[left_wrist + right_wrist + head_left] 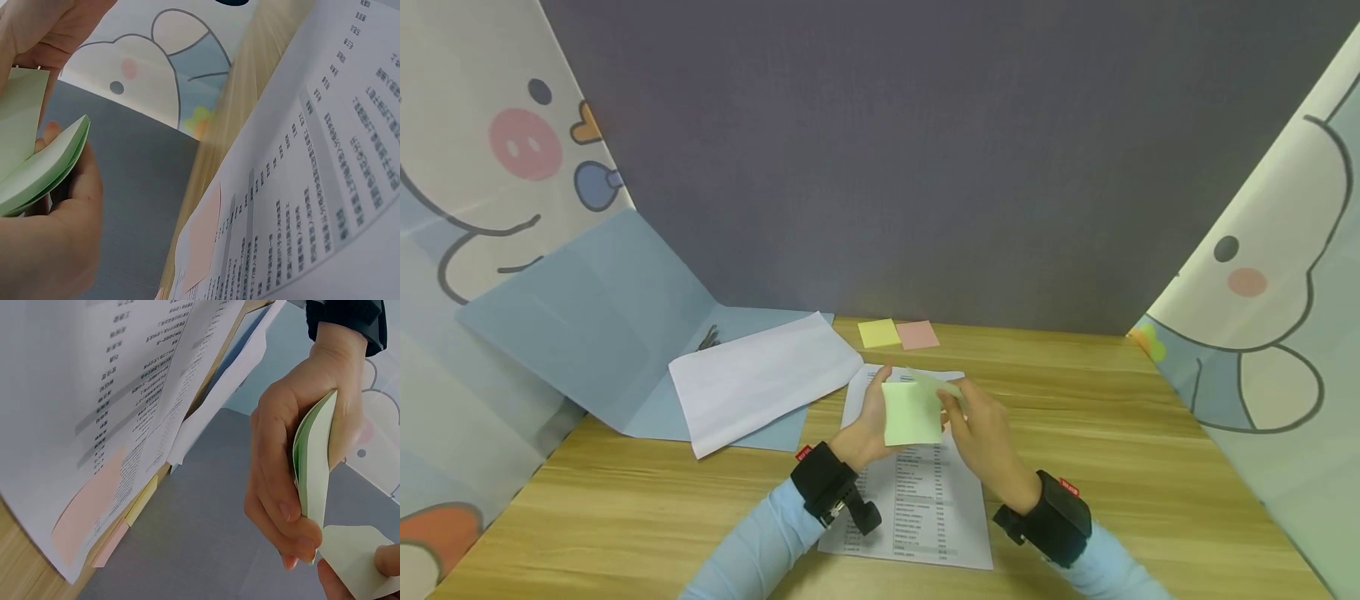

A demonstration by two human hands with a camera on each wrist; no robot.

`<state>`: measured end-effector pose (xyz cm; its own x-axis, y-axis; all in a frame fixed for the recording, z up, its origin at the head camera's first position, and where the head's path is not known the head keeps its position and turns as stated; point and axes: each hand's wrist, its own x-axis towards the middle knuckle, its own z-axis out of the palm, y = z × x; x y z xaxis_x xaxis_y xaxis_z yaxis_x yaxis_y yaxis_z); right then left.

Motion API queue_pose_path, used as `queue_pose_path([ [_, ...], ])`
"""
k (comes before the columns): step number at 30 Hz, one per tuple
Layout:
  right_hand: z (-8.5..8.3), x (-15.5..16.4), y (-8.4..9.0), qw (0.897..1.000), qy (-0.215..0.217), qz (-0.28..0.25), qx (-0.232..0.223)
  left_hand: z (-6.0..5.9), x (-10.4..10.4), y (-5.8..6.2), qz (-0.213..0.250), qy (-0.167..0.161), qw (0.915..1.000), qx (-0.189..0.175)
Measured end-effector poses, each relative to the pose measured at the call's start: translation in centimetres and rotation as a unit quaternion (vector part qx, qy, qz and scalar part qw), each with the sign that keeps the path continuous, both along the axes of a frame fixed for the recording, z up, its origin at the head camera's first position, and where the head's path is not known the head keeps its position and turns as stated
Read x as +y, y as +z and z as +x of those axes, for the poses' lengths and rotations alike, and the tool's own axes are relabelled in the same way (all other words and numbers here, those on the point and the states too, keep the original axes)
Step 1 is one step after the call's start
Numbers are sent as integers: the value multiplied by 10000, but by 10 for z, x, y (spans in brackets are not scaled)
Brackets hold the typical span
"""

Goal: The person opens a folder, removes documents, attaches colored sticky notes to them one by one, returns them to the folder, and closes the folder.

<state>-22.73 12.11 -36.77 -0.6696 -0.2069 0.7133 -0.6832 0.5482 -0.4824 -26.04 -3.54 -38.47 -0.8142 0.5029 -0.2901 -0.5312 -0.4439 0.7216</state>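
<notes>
My left hand (871,417) grips a pad of light green sticky notes (912,414), its fingers wrapped round the edge in the right wrist view. My right hand (988,435) pinches a single green sticky note (362,559) between thumb and fingers, at the pad's upper right corner. Both hands are above a printed sheet (917,508) with rows of text. A pink sticky note (203,244) lies on that sheet, mostly hidden by the hands in the head view.
An open blue folder (602,333) stands at the left with white paper (763,379) across it and a dark metal clip (709,337). At the back lie a yellow pad (878,333) and a pink pad (917,335), before a grey panel (925,167).
</notes>
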Motion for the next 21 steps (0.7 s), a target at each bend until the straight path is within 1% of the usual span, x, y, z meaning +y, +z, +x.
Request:
queue_pose_path([
  [5,1,1,2,9998,-183,100,79,1,-1,1,95,-97,9999,32],
  [9,1,2,2,9992,-304,136,233,2,-1,1,91,-129,9999,38],
  [16,0,6,2,9987,-353,32,357,3,0,2,190,-283,9994,65],
  [18,0,7,2,9988,-363,24,334,3,0,2,225,-304,9993,34],
  [21,1,9,3,9990,-410,-12,174,3,-1,1,273,-328,9991,-11],
])
